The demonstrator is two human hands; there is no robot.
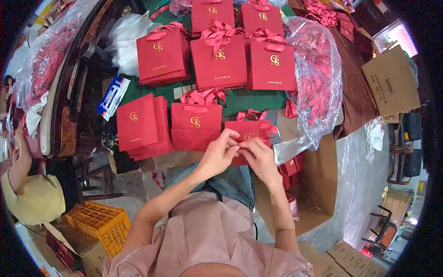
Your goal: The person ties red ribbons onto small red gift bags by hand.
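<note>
My left hand (218,153) and my right hand (260,158) meet fingertip to fingertip over a red paper gift bag (248,127) at the table's near edge. Both are closed in a pinch, and what lies between the fingers is too small to make out. A red ribbon (272,128) shows along that bag's upper right edge. Left of it lies another red bag (196,121) with a gold emblem, topped by a bunch of red ribbons (203,97). Farther left, a fanned stack of red bags (137,122) shows no ribbon on top.
Stacks of ribboned red bags (219,64) cover the green tabletop (263,100). A clear plastic bag of red ribbons (318,78) lies at right. An open carton (323,194) holding red bags stands beside my right arm. A yellow crate (104,224) and a person's arm (20,159) are at left.
</note>
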